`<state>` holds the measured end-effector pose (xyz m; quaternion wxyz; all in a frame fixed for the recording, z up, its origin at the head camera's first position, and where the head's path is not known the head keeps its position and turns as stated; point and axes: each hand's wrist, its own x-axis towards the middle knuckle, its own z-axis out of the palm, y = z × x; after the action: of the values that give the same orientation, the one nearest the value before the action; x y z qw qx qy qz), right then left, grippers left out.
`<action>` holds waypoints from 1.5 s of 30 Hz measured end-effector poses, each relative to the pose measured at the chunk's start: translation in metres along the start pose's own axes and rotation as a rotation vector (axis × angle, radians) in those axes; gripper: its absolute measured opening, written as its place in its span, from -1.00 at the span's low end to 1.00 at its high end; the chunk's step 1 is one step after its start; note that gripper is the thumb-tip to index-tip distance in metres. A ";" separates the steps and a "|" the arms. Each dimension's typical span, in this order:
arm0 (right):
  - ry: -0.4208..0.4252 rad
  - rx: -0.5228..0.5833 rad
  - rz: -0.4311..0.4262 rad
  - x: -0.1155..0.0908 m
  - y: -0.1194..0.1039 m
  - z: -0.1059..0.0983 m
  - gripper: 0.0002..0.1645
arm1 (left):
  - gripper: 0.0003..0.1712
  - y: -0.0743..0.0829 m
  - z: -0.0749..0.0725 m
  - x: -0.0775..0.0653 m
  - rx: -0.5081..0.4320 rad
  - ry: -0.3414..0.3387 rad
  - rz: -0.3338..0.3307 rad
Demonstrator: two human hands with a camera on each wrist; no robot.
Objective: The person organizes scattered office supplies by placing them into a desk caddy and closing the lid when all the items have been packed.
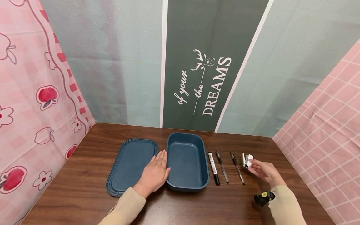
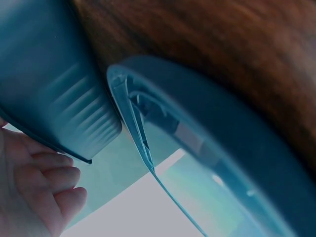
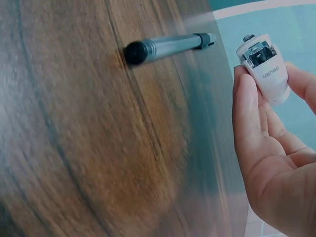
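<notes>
In the head view my right hand (image 1: pixel 264 171) pinches a small white stapler (image 1: pixel 247 161) at the right of the table. The right wrist view shows this stapler (image 3: pixel 269 71) between thumb and fingers, its open end facing the camera. My left hand (image 1: pixel 154 172), fingers straight, lies along the left wall of a deep blue box (image 1: pixel 185 165). Its fingertips are at the box's rim, also visible in the left wrist view beside the ribbed box wall (image 2: pixel 74 103). Left of that hand, partly under it, is the flat blue lid (image 1: pixel 133 165).
Between box and stapler lie a black-and-white marker (image 1: pixel 213 168) and two slim pens, one nearer the marker (image 1: pixel 222 167) and one nearer the stapler (image 1: pixel 237 168). The brown wooden table (image 1: pixel 219 206) ends at a curtain (image 1: pixel 140 62) behind. A black wrist camera (image 1: pixel 264 198) hangs below my right wrist.
</notes>
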<state>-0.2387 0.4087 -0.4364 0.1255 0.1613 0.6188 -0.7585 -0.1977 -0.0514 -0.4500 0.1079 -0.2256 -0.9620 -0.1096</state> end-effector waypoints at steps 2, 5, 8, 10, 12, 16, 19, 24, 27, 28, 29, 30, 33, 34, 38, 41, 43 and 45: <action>-0.001 0.008 0.000 0.000 0.000 0.002 -0.85 | -0.33 0.000 0.000 0.000 0.001 0.000 0.000; -0.010 0.007 -0.002 0.000 0.000 0.006 -0.84 | -0.33 0.000 0.001 0.000 -0.001 0.002 0.000; -0.020 0.008 -0.005 0.000 -0.001 0.009 -0.84 | -0.33 -0.001 0.001 0.000 0.001 0.003 -0.001; -0.021 0.004 -0.008 0.000 -0.002 0.011 -0.84 | -0.33 -0.001 0.001 0.000 0.001 0.005 -0.002; -0.019 0.000 -0.012 0.000 -0.003 0.014 -0.84 | -0.33 -0.001 0.001 0.000 0.002 0.006 -0.002; -0.022 -0.007 -0.020 0.001 -0.005 0.018 -0.79 | -0.33 0.000 0.000 0.000 -0.005 0.010 0.002; -0.025 -0.013 -0.027 0.002 -0.006 0.021 -0.75 | -0.33 0.000 0.000 0.000 -0.007 0.012 0.005; -0.036 -0.028 -0.047 0.002 -0.009 0.028 -0.79 | -0.33 0.000 0.000 0.001 -0.001 0.008 0.003; -0.022 -0.044 -0.063 0.001 -0.012 0.033 -0.82 | -0.33 0.000 -0.001 0.000 -0.001 0.009 0.003; -0.023 -0.050 -0.065 0.001 -0.013 0.035 -0.82 | -0.33 0.000 -0.001 0.000 0.001 0.010 0.004; -0.020 -0.055 -0.070 0.000 -0.014 0.037 -0.82 | -0.33 0.000 -0.001 0.000 0.002 0.010 0.004; -0.027 -0.060 -0.072 0.000 -0.015 0.039 -0.82 | -0.33 0.000 -0.001 0.000 0.003 0.011 0.005; -0.038 -0.070 -0.082 -0.001 -0.017 0.045 -0.80 | -0.33 0.000 -0.001 0.000 0.008 0.014 0.005; -0.043 -0.076 -0.084 -0.001 -0.018 0.047 -0.80 | -0.34 0.000 -0.001 0.000 0.009 0.014 0.005; -0.054 -0.109 -0.105 -0.002 -0.019 0.055 -0.77 | -0.34 -0.001 -0.001 0.000 0.013 0.018 0.004; -0.067 -0.145 -0.134 -0.002 -0.021 0.059 -0.72 | -0.33 0.000 -0.002 0.001 0.010 0.019 0.003; -0.074 -0.157 -0.139 -0.002 -0.023 0.063 -0.70 | -0.33 0.000 -0.001 0.000 0.008 0.023 0.002; -0.089 -0.158 -0.142 -0.002 -0.025 0.067 -0.70 | -0.33 0.000 -0.001 0.000 0.007 0.022 0.002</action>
<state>-0.2524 0.3482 -0.4011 0.1111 0.0727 0.6803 -0.7208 -0.1980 -0.0520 -0.4486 0.1196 -0.2249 -0.9609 -0.1085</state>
